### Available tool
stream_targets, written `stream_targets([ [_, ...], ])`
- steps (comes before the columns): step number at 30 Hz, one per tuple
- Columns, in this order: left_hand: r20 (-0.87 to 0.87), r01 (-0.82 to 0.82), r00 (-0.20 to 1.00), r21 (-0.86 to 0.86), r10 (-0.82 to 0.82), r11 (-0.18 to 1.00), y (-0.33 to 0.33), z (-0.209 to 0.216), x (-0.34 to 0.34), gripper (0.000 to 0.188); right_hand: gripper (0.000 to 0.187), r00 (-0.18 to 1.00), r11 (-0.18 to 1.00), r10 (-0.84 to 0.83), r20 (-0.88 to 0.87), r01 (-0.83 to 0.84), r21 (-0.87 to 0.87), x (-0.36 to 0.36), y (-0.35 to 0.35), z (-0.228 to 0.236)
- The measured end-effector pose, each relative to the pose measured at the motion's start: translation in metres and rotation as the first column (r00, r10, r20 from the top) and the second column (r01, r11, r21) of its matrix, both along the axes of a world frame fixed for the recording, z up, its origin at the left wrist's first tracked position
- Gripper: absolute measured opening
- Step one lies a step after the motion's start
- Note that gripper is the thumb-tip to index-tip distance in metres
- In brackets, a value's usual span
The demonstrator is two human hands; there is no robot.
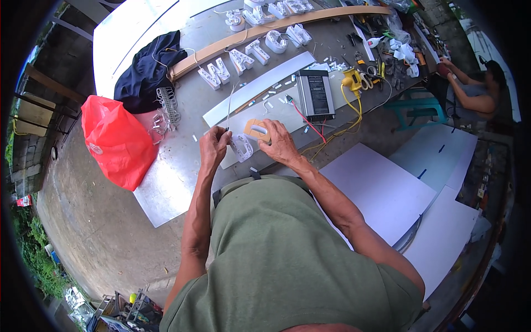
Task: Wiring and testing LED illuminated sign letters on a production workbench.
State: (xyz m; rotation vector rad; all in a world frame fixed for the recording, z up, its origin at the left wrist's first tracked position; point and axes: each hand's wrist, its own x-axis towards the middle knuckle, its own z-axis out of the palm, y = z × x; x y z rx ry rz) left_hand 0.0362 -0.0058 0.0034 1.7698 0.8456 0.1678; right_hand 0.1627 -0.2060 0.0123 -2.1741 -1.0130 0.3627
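One bag (118, 148) hides its contents — hands (213, 146) (282, 143) flank letter (246, 153).

Grey tbl (188, 123) w/ wht ltrs (214, 75)

Pale print is being carried by the dark label of a black-and-grey box (316, 95), its lines being rendered too small to be read. A faint pale mark is being borne by a red plastic bag (121, 150), also too unclear to be made out. Letter shapes are being formed by white block pieces (257, 53), which are being displayed in two rows on the table (332, 50).
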Motion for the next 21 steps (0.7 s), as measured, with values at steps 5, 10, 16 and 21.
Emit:
stream_targets([
  [5,0.151,-0.022,0.988,0.029,0.017,0.999,-0.003,0.001,-0.005,0.023,0.065,0.882,0.991,-0.128,-0.454,0.095,-0.094,0.02,0.004,0.015],
  [10,0.282,-0.118,0.948,-0.123,0.148,0.985,-0.008,0.027,0.011,0.02,0.073,0.745,0.982,-0.016,-0.667,0.137,0.129,0.041,-0.001,0.01],
  [16,0.43,-0.165,0.854,-0.307,0.292,0.937,-0.009,0.065,0.031,0.018,0.067,0.313,0.91,0.149,-0.938,0.329,0.254,0.073,0.009,0.031],
  [21,0.388,-0.246,0.802,-0.477,0.453,0.844,-0.01,0.074,0.069,0.021,0.056,0.206,0.912,0.241,-0.949,0.285,0.293,0.1,0.016,0.037],
])
